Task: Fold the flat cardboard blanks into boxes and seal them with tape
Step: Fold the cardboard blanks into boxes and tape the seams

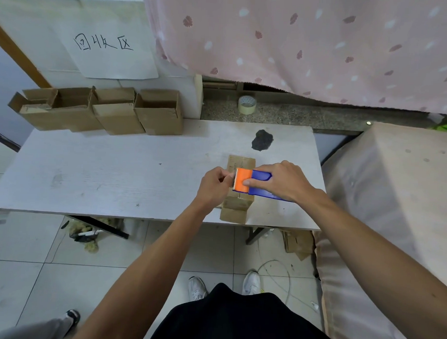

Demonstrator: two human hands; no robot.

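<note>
Cardboard box (237, 204) stands on the near right part of the white desk (111, 170), close to the near edge. Its top is mostly hidden beneath the two hands, and a flap hangs down its near side.

From the head view, the right hand (286, 181) holds an orange and blue tape dispenser (253, 183) just above the box. Its grip is curled round the blue body, with the thumb lying along the orange front. The left hand (214, 186) meets it from the left, its grip pressed together in a pinch right at the dispenser's toothed edge. Whether a tape end lies between those fingertips I cannot tell.

At the far left of the desk, a row of folded boxes (100, 111) stands against the wall, tops open, flaps up. Above them a paper sheet (107, 53) with handwritten characters is stuck to the wall. A dark patch (262, 140) marks the desk surface just beyond the box.

Past the far edge of the desk, a roll of tape (247, 104) sits upright on a speckled stone ledge (320, 117), under a pink patterned curtain (297, 45). To the right, a pale cloth (393, 200) covers something bulky.

On the tiled floor (25, 238) below, the person's white shoes (198, 289) show, with a white cable (277, 267) and some flat cardboard (297, 244) lying near the desk's right leg.
</note>
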